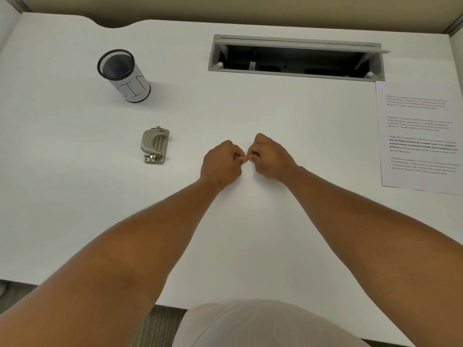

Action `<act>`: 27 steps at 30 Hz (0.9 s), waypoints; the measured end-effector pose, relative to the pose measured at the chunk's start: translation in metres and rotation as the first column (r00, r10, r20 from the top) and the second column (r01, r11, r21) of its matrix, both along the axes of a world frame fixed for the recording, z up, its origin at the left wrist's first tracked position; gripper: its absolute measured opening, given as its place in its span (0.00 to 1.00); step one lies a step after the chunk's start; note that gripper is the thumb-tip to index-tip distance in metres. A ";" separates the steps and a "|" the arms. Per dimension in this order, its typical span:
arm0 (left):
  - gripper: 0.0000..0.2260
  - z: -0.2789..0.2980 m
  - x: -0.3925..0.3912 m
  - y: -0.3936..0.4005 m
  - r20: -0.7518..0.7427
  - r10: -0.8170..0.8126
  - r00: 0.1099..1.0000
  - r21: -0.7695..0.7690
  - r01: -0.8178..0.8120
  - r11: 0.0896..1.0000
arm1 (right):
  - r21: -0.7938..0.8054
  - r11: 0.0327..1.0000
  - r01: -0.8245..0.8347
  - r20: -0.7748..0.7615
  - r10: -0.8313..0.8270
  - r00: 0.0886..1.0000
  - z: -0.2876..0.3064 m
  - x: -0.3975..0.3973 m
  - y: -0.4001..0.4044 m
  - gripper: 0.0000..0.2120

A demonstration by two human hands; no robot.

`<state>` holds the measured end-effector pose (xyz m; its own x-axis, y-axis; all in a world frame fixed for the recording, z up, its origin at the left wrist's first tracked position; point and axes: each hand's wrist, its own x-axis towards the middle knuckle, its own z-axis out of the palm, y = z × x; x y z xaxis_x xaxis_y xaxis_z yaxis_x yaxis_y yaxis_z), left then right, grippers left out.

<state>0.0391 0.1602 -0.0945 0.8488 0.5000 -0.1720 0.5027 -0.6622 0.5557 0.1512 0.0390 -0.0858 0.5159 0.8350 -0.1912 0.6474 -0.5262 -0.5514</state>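
Note:
My left hand (221, 162) and my right hand (269, 156) rest on the middle of the white desk (75, 196), both with fingers curled. Their thumbs and fingertips meet between them, and I can make out nothing pinched there. A silver hole punch (155, 145) lies on the desk to the left of my left hand, apart from it. A printed sheet of paper (421, 136) lies flat at the right edge, out of reach of my right hand's fingers.
A black mesh cup (124, 76) wrapped in a white label reading BIN stands at the back left. An open grey cable hatch (295, 58) is set into the desk at the back. The desk's front edge runs just before my torso.

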 end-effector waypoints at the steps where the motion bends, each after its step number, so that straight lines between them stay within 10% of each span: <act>1: 0.04 0.000 0.001 -0.001 -0.011 -0.007 1.000 0.018 0.007 1.000 | -0.010 1.000 -0.002 0.017 0.002 1.000 0.001 0.000 0.001 0.09; 27: 0.07 0.000 -0.005 0.002 0.091 0.043 0.995 -0.032 -0.040 0.999 | 0.153 0.964 0.218 -0.127 -0.200 0.972 -0.003 0.007 -0.007 0.06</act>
<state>0.0339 0.1623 -0.0949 0.8403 0.5309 -0.1098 0.4754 -0.6244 0.6198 0.1581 0.0323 -0.0888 0.6657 0.7356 -0.1254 0.4635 -0.5393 -0.7031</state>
